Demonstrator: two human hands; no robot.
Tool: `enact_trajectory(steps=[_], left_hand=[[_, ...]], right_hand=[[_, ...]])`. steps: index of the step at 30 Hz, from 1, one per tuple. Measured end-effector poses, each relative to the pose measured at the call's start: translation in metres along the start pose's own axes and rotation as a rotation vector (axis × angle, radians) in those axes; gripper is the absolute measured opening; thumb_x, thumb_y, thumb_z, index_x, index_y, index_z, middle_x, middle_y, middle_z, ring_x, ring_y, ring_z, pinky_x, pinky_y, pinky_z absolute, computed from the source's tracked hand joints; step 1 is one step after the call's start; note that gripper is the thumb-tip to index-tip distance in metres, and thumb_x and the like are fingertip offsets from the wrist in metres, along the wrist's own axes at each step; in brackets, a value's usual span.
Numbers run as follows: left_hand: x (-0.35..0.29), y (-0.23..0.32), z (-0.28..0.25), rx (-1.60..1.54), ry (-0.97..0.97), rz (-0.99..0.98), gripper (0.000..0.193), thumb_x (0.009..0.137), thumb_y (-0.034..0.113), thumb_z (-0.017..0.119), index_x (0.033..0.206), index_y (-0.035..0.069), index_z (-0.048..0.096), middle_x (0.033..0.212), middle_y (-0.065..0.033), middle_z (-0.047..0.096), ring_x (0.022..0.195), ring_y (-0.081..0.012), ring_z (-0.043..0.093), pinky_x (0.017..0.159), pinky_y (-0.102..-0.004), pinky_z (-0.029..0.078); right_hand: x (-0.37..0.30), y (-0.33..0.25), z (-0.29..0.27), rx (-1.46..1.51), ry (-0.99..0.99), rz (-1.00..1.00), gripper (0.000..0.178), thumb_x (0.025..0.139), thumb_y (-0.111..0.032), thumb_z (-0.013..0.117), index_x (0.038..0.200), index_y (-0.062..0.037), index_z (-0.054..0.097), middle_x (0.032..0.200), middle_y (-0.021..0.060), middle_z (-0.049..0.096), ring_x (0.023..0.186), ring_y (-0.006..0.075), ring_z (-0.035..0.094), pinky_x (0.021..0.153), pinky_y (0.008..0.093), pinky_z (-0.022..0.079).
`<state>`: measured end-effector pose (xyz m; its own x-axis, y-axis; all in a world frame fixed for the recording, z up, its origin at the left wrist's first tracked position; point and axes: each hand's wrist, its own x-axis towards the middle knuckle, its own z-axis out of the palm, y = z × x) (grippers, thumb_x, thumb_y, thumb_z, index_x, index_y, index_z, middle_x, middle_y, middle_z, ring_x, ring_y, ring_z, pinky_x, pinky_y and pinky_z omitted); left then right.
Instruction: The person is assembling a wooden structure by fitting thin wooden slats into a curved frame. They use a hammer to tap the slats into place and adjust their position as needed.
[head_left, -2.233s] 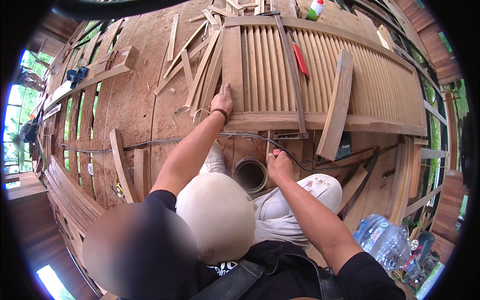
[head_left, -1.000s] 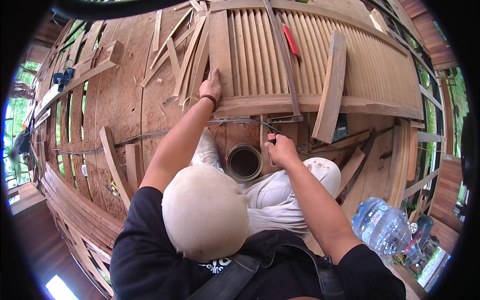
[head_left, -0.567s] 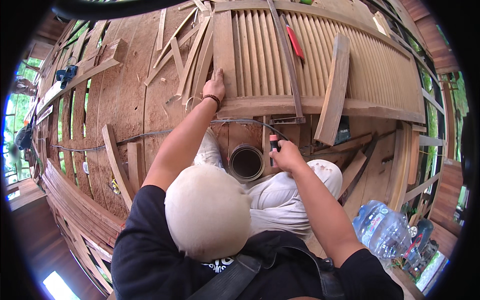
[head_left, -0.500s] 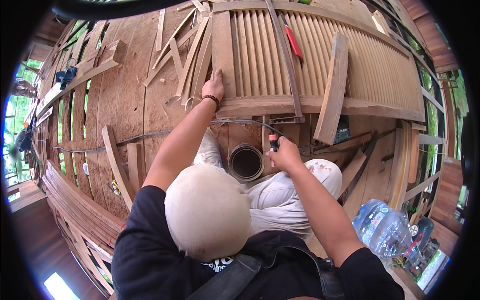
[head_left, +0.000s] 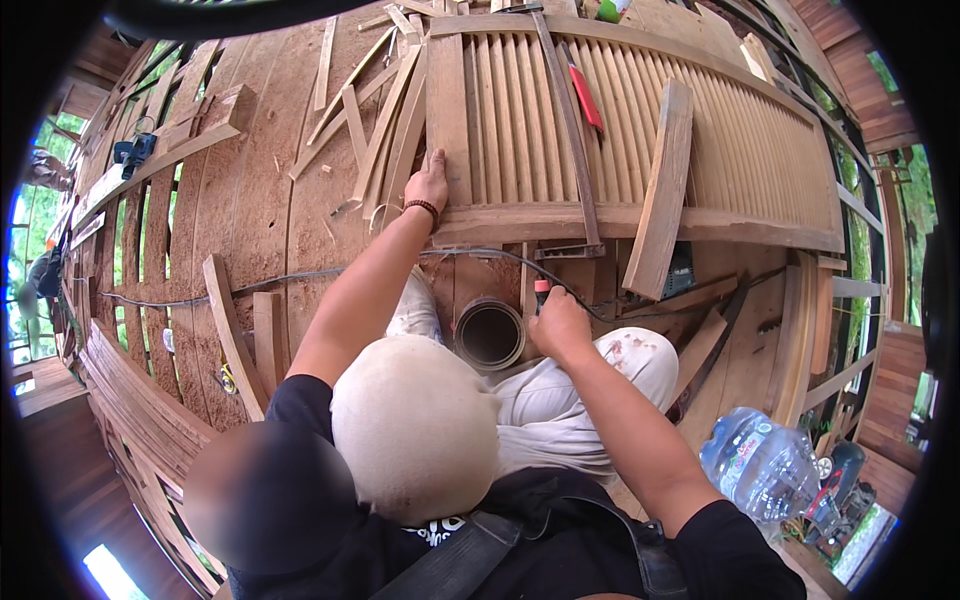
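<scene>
A louvered wooden panel (head_left: 637, 226) lies in front of me. My left hand (head_left: 427, 190) grips the left edge of its frame near the front corner, with some fingers hidden and the others stretched along the wood. My right hand (head_left: 562, 322) is closed around a tool with a red-and-black handle (head_left: 541, 288); its working end is hidden. Between my legs stands a round open can (head_left: 490, 335), just left of the right hand. A long bar clamp (head_left: 568, 130) crosses the panel. To its right lie a red-handled tool (head_left: 585, 97) and a wooden block (head_left: 660, 190).
Loose wood strips (head_left: 392, 125) lie left of the panel on a dusty plank floor (head_left: 250, 190). A dark cable (head_left: 300, 274) runs across in front of me. A large clear water bottle (head_left: 760, 465) lies to the right, beside a power tool (head_left: 840, 500). Stacked boards (head_left: 140, 390) are at the left.
Both hands keep their holds. The view has shifted slightly, and the right hand with its tool sits a little lower and closer to the can. A dark, blurred shape appears over my left sleeve.
</scene>
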<state>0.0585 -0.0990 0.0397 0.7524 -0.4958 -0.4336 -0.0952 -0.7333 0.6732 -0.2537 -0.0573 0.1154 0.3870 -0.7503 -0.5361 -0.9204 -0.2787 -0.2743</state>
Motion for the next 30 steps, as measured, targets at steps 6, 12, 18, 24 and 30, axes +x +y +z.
enact_trajectory(steps=[6, 12, 18, 24, 30], left_hand=[[-0.005, 0.003, 0.001, 0.003, 0.016, 0.021, 0.098, 0.099, 0.077, 0.030, 0.119, -0.010, 0.069, 0.128, -0.0355, 0.063, 0.129, -0.0471, 0.056, 0.111, -0.0477, 0.041], [-0.007, 0.007, -0.002, 0.026, 0.006, 0.017, 0.098, 0.100, 0.076, 0.028, 0.118, -0.011, 0.069, 0.125, -0.0361, 0.064, 0.128, -0.0474, 0.057, 0.110, -0.0478, 0.042], [-0.005, 0.004, -0.001, 0.024, 0.010, 0.020, 0.099, 0.100, 0.077, 0.029, 0.117, -0.012, 0.069, 0.124, -0.0364, 0.064, 0.127, -0.0476, 0.057, 0.109, -0.0481, 0.043], [-0.004, 0.003, 0.003, 0.012, 0.019, 0.013, 0.099, 0.099, 0.078, 0.029, 0.117, -0.011, 0.070, 0.124, -0.0360, 0.064, 0.128, -0.0474, 0.057, 0.110, -0.0481, 0.043], [-0.007, 0.003, 0.003, 0.011, 0.006, 0.016, 0.099, 0.098, 0.078, 0.029, 0.119, -0.010, 0.069, 0.126, -0.0354, 0.064, 0.128, -0.0466, 0.057, 0.110, -0.0480, 0.042]], right_hand=[[-0.001, 0.005, -0.002, 0.030, -0.033, 0.008, 0.039, 0.085, -0.018, 0.065, 0.115, 0.0060, 0.061, 0.112, 0.0284, 0.071, 0.109, 0.0425, 0.069, 0.099, 0.0497, 0.053], [0.007, 0.011, -0.010, 0.173, -0.162, 0.031, 0.036, 0.087, -0.020, 0.066, 0.115, 0.0039, 0.063, 0.111, 0.0288, 0.071, 0.108, 0.0424, 0.069, 0.096, 0.0513, 0.054], [-0.006, -0.007, -0.021, -0.023, -0.052, 0.007, 0.041, 0.086, -0.024, 0.069, 0.115, 0.0037, 0.063, 0.105, 0.0272, 0.073, 0.105, 0.0420, 0.071, 0.094, 0.0502, 0.055], [0.001, 0.008, -0.016, 0.014, -0.161, -0.065, 0.041, 0.085, -0.027, 0.070, 0.112, 0.0032, 0.066, 0.100, 0.0240, 0.074, 0.101, 0.0393, 0.073, 0.090, 0.0481, 0.057], [-0.009, -0.009, -0.043, -0.121, -0.129, -0.096, 0.041, 0.089, -0.038, 0.071, 0.109, -0.0022, 0.068, 0.100, 0.0230, 0.075, 0.100, 0.0400, 0.072, 0.089, 0.0498, 0.057]])
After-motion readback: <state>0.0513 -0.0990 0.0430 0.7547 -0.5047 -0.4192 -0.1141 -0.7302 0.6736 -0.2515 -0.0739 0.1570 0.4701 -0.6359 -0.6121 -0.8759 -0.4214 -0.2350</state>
